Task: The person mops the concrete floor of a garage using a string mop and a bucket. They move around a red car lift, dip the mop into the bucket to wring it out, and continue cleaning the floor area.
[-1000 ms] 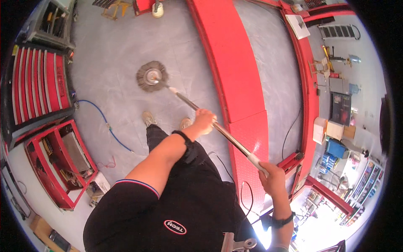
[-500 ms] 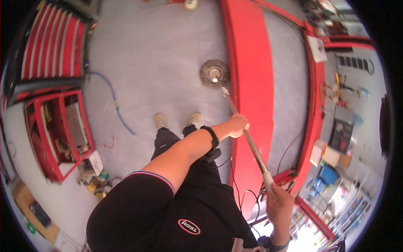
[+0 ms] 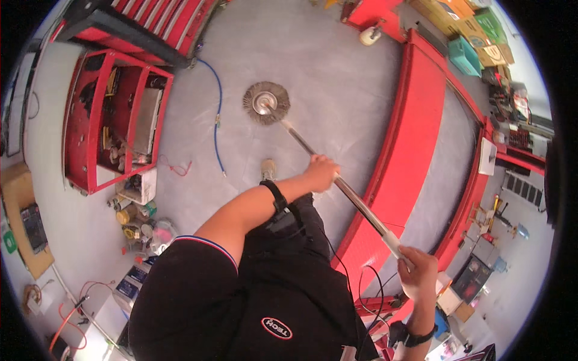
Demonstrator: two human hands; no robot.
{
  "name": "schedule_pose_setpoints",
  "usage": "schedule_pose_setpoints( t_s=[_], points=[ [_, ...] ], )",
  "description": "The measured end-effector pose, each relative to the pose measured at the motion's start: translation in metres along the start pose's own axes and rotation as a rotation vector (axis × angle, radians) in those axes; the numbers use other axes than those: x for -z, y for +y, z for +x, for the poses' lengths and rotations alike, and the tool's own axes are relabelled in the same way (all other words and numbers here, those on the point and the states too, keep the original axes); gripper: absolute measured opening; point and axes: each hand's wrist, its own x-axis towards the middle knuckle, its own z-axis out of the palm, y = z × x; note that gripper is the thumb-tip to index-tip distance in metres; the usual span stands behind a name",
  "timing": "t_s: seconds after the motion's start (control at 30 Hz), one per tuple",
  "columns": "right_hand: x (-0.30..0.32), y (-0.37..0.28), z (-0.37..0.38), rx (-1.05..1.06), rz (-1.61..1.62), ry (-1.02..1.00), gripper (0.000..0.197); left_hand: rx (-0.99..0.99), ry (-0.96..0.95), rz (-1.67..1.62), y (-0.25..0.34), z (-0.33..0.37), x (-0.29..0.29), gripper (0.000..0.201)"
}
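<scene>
I hold a long metal mop handle [image 3: 355,201] in both hands. My left hand [image 3: 321,172] grips the middle of the shaft. My right hand [image 3: 416,274] is closed around its upper white end, lower right. The round grey mop head [image 3: 265,103] lies flat on the grey floor [image 3: 337,78], ahead of my shoe [image 3: 268,169]. A black band sits on each of my wrists.
A long red ramp [image 3: 409,138] of a vehicle lift runs along the right of the mop. A red open shelf cart [image 3: 111,120] and a red tool chest [image 3: 153,27] stand at left, with a blue hose [image 3: 218,126] on the floor and several cans [image 3: 135,216] nearby.
The mop head has slid left across the floor, away from the red ramp. My view has turned so the shelf cart sits higher left.
</scene>
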Motion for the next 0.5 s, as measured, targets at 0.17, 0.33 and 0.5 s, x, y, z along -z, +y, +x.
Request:
schedule_pose_setpoints(
  t_s=[0.17, 0.33, 0.5],
  points=[
    [-0.061, -0.039, 0.074, 0.299, 0.028, 0.001, 0.032, 0.098, 0.185, 0.113, -0.109, -0.027, 0.057, 0.022],
    [-0.104, -0.094, 0.142, 0.497, -0.145, -0.096, 0.031, 0.227, 0.289, 0.135, -0.198, -0.057, 0.105, 0.024],
    [-0.151, -0.131, 0.173, 0.568, -0.16, -0.129, 0.028, 0.34, 0.278, 0.227, -0.253, -0.095, 0.139, 0.026]
  ],
)
